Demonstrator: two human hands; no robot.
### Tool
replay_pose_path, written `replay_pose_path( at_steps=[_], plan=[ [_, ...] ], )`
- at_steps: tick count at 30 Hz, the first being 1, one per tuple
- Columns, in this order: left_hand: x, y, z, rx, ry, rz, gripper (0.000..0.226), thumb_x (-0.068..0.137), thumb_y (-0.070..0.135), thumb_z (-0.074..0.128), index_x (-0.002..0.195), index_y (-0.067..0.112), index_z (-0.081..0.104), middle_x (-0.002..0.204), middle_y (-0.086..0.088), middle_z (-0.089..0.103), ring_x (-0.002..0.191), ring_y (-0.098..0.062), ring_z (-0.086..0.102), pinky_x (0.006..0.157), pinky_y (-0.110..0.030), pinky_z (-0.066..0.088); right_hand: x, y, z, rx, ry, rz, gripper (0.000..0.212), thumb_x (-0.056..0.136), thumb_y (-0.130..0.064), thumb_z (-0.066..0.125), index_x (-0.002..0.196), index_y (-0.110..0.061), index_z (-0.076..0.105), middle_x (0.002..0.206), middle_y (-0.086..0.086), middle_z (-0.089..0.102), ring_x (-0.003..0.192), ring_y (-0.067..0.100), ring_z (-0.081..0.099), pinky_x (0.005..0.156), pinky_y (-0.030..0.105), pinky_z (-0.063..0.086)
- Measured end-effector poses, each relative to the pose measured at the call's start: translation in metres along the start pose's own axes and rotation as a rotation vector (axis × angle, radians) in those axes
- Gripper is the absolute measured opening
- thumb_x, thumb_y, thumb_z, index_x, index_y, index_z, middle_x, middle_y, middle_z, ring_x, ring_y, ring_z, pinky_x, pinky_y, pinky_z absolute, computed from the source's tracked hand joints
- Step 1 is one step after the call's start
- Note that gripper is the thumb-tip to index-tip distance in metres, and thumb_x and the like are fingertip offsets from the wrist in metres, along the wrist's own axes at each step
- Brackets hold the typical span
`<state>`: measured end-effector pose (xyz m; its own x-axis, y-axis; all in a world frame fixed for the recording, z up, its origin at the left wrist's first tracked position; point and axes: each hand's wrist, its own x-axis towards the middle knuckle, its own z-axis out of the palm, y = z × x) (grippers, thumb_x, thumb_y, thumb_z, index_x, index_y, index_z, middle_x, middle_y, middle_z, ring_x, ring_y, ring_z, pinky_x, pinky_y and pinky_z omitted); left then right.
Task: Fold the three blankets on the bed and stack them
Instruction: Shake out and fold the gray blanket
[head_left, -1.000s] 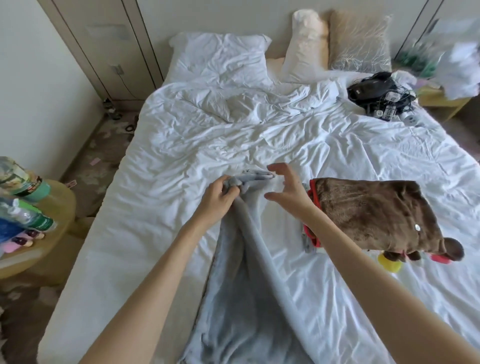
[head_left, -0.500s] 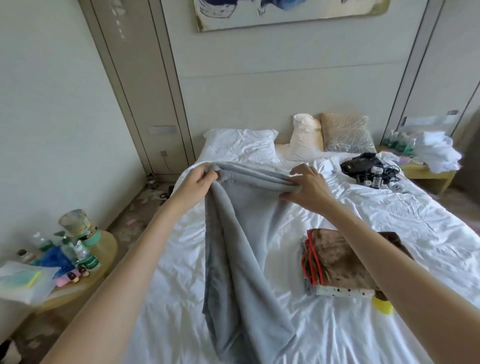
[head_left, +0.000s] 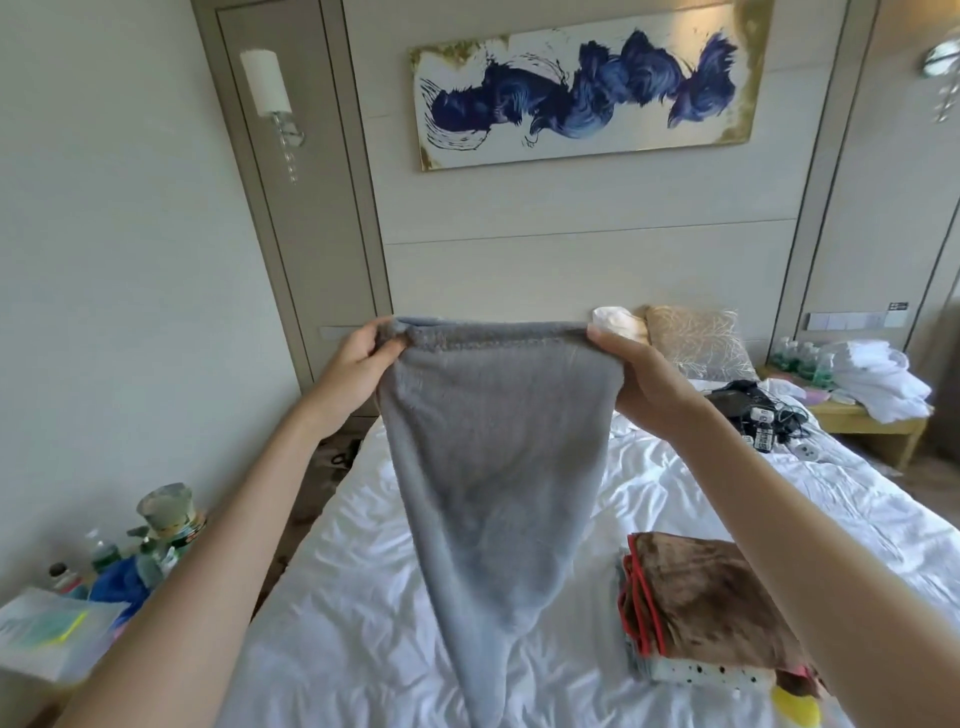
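Blue painting, wall lamp, gold pillow, nightstand

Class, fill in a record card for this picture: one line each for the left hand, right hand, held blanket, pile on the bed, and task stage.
left hand: grips one top corner of the grey blanket
right hand: grips the other top corner
grey blanket: held up over the bed, hanging narrow
pile: folded brown blanket on a spotted blanket, right of the grey blanket
stage: grey blanket not yet stacked
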<state>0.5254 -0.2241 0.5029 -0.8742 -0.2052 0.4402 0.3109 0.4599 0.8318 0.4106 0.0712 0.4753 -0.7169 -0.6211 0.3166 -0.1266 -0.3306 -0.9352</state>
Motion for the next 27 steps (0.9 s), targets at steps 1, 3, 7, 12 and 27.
replay_pose_path(
  at_steps=[1,3,7,12,27],
  plan=[
    [0.006,-0.003,0.001,-0.006,-0.009,0.002,0.027,0.104,0.015,0.045,0.125,0.008,0.059,0.122,-0.011,0.065,0.115,-0.021,0.061,0.102,-0.036,0.047,0.006,0.001,-0.001,0.035,-0.008,-0.01,0.026,0.094,-0.035,0.058,0.102,-0.015,0.073,0.097,0.003,0.072,0.093,0.015,0.068,0.078,0.025,0.054],
    [0.018,-0.016,0.005,-0.013,-0.022,-0.013,0.027,0.104,0.017,0.044,0.125,0.008,0.059,0.12,-0.01,0.066,0.113,-0.021,0.062,0.099,-0.035,0.048,0.021,0.008,-0.004,0.079,-0.015,-0.026,0.024,0.096,-0.031,0.054,0.099,-0.017,0.074,0.095,0.001,0.073,0.091,0.013,0.069,0.077,0.024,0.054],
    [0.057,-0.065,0.018,0.009,-0.015,-0.089,0.028,0.104,0.024,0.046,0.124,0.01,0.06,0.12,-0.008,0.066,0.114,-0.021,0.062,0.1,-0.04,0.048,0.058,0.043,-0.028,0.087,0.064,0.023,0.028,0.09,-0.031,0.06,0.107,-0.012,0.072,0.1,0.006,0.071,0.095,0.018,0.067,0.083,0.028,0.054],
    [0.123,-0.145,0.047,0.039,0.023,-0.237,0.031,0.102,0.023,0.049,0.116,-0.005,0.056,0.108,-0.017,0.063,0.102,-0.028,0.061,0.086,-0.041,0.048,0.12,0.1,-0.059,0.025,0.297,0.147,0.042,0.082,-0.018,0.07,0.119,0.001,0.063,0.107,0.016,0.067,0.101,0.028,0.062,0.086,0.034,0.05],
    [0.321,-0.151,0.056,-0.166,0.132,-0.079,0.019,0.101,0.009,0.049,0.116,0.002,0.058,0.108,-0.01,0.057,0.101,-0.018,0.054,0.092,-0.036,0.044,0.27,0.044,-0.105,-0.5,0.573,-0.153,0.025,0.076,-0.005,0.076,0.077,-0.018,0.054,0.065,-0.006,0.048,0.049,-0.005,0.044,0.045,0.01,0.034]
  ],
)
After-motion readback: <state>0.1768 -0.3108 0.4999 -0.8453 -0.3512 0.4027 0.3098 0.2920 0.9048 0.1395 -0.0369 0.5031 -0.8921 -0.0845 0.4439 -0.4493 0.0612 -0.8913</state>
